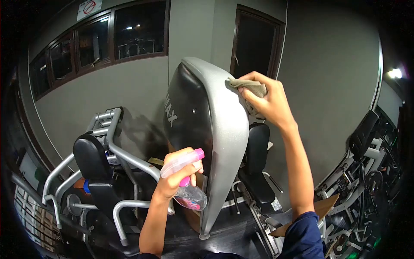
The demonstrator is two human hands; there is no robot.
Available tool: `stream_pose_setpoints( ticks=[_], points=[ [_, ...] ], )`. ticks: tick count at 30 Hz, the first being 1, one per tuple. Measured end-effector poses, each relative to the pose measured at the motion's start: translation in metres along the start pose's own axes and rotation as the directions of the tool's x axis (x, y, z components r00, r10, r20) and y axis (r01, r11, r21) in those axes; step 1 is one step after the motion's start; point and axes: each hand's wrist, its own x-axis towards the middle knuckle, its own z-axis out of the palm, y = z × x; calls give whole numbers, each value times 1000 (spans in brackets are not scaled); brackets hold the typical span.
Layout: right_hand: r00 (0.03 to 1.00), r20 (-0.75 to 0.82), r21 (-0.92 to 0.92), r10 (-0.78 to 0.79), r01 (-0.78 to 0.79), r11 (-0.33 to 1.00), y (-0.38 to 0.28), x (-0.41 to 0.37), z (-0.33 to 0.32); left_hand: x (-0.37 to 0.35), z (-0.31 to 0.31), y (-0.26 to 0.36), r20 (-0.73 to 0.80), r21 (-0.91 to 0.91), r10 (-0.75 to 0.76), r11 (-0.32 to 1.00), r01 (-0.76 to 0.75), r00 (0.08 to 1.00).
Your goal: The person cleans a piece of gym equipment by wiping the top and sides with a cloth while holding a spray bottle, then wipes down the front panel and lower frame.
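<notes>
Upper centre, the right hand [268,100] pinches the cloth [256,88] against the cover [227,116]; lower centre, the left hand [176,176] clasps the bottle [192,198]. A flatter cloth should wipe more evenly.

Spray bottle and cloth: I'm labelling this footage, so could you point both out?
Spray bottle [192,195]: head view, on its clear body.
Cloth [252,86]: head view, on its bunched upper part.
</notes>
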Motion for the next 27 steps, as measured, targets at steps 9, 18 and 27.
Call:
stream_pose_setpoints(
  ticks=[9,18,27],
  points=[
    [962,-26,-219,-272,259,941,-12,-113,24,-14,8,-6,-100,19,-20,1000,22,995],
    [973,-158,-337,-171,110,935,-49,-57,25,-27,16,-15,-166,1,-43,999,44,985],
    [961,170,-395,-220,271,878,-42,-140,58,-44,24,-33,-187,-55,-55,997,45,981]
  ],
)
